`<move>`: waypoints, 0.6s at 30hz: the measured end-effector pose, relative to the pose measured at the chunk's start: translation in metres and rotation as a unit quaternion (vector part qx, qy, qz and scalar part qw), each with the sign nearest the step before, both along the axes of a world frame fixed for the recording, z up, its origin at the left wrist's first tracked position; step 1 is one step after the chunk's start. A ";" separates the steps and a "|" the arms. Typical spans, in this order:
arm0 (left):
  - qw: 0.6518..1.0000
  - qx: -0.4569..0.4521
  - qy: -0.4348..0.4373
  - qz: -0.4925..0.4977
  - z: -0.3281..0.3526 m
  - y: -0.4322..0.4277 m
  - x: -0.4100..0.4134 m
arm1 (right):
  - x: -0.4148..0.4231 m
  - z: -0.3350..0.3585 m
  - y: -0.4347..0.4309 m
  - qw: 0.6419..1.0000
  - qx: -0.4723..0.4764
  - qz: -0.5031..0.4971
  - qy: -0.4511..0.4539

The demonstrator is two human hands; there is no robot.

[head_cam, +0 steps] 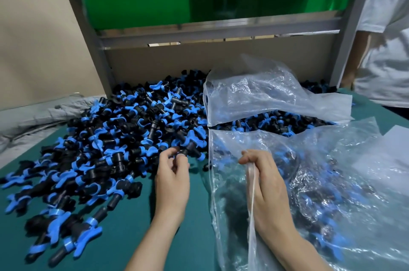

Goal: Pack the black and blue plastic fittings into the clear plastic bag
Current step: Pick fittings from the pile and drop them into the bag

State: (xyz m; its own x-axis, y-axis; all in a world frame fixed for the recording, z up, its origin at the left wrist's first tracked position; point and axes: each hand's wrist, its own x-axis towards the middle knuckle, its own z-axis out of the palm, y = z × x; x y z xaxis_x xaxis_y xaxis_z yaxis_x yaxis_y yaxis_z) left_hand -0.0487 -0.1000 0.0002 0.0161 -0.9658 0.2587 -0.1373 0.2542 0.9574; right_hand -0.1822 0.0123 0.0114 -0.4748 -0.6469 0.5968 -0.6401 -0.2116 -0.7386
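Clear plastic bag (327, 182): the right hand (266, 179) grips its edge. At nine o'clock from it, the left hand (172, 174) pinches one fitting (188, 151).

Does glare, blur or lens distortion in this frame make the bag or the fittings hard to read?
Head view: glare on the clear plastic bag veils the fittings inside; the pile of fittings smears toward the lower-left corner; wide-angle bending slants the metal frame; the left hand pinching a fitting and right hand gripping the bag look sharp.
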 end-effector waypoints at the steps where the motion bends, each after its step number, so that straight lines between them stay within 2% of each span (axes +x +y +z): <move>1: 0.996 0.047 0.075 -0.012 0.004 -0.001 0.000 | 0.000 0.000 0.000 1.000 0.002 0.001 0.000; 2: 0.978 0.116 0.166 -0.042 0.008 -0.001 0.000 | 0.000 0.001 0.001 1.000 0.002 0.001 -0.002; 3: 0.941 0.189 0.264 -0.093 0.013 -0.001 0.001 | 0.000 0.001 0.000 1.000 0.000 0.001 -0.002; 5: 0.846 0.300 0.396 -0.192 0.019 0.001 0.002 | 0.000 0.001 0.000 1.000 -0.001 -0.001 -0.002; 7: 0.800 0.330 0.433 -0.252 0.018 0.002 0.004 | 0.000 0.001 -0.001 1.000 -0.001 0.000 -0.002; 11: 0.766 0.341 0.449 -0.307 0.017 0.002 0.005 | -0.001 0.001 -0.002 1.000 -0.005 0.004 -0.001; 13: 0.760 0.347 0.445 -0.321 0.015 0.004 0.006 | -0.001 -0.001 -0.002 1.000 0.000 0.005 0.001; 14: 0.768 0.343 0.436 -0.319 0.014 0.004 0.005 | -0.001 -0.001 -0.001 1.000 0.001 0.006 0.003; 16: 0.818 0.310 0.390 -0.288 0.008 0.004 0.001 | 0.000 -0.001 -0.001 1.000 0.002 0.006 0.007; 18: 0.895 0.238 0.291 -0.239 0.004 0.004 -0.004 | 0.000 0.000 0.000 1.000 0.002 0.004 0.009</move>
State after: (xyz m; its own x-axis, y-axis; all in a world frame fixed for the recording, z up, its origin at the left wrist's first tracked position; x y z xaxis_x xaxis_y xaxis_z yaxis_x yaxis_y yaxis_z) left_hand -0.0528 -0.0958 0.0041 -0.4309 -0.8967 -0.1013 0.4361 -0.3052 0.8466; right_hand -0.1826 0.0118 0.0111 -0.4592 -0.6531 0.6022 -0.6511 -0.2137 -0.7283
